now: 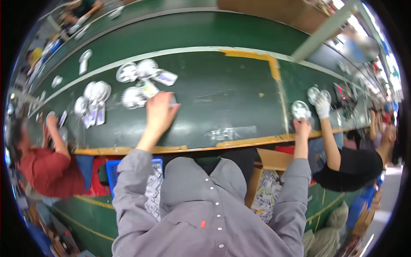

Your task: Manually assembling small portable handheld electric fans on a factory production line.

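Observation:
My right hand [302,128] is closed round the lower part of a white handheld fan [301,110], its round head pointing away from me over the right of the bench. Further left, my left hand [159,115] rests at a cluster of similar fans, thumb and fingers curled about a small whitish thing [172,101] that I cannot make out. Touching or just beside its fingertips are a fan with a round grille [133,97] and a handle with a yellowish label [150,89]. Two more fan heads [147,68] lie behind, beside a purple-and-white labelled handle [166,77].
Another group of fans [97,92] lies further left. Beyond the bench runs a green conveyor belt [180,32] with scattered fans. A gloved co-worker's hand [322,106] is close to my right hand. A blue crate [113,171] and a cardboard box [274,160] holding small packets flank me.

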The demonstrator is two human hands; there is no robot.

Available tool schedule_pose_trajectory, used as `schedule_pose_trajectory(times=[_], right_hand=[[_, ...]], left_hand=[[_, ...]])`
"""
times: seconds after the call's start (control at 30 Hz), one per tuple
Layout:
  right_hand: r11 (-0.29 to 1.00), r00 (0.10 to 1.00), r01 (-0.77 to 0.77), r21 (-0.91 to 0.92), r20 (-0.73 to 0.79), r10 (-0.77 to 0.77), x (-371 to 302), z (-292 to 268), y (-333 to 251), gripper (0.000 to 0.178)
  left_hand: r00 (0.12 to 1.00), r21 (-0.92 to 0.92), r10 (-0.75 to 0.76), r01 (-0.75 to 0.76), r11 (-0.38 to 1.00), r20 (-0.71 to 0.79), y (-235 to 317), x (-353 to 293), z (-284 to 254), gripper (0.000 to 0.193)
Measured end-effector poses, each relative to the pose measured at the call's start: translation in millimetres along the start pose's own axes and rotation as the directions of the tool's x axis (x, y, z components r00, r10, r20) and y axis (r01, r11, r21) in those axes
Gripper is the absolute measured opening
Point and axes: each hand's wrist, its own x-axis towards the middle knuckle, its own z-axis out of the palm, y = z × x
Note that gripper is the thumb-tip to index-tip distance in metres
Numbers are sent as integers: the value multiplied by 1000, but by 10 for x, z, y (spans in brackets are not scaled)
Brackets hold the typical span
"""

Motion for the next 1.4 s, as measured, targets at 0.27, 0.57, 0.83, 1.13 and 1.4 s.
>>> schedule_pose_trajectory(times=[0.27, 0.57, 0.83, 1.13, 1.4], right_hand=[[918, 775, 363, -162, 599, -201, -2111, 963, -247, 74], [988, 735, 137, 70, 661, -149, -3125, 992, -12, 22], [838, 767, -346, 423, 642, -8, -3134, 565, -10, 27], [721, 709, -484, 495, 705, -8, -2923, 239, -98, 38], [812, 783, -432, 391, 610, 123, -3355, 516, -71, 26]], left_hand=[[960, -845, -230, 252, 472, 157, 1025, -158, -301, 45], [964, -920, 184, 112, 375, 192, 1947, -214, -448, 63], [770, -829, 335, 426, 362, 543, 1967, -693, -213, 65], [816, -848, 463, 62, 526, 347, 1874, -678, -376, 10], [948, -896, 160, 192, 400, 274, 2047, -1025, -194, 53]])
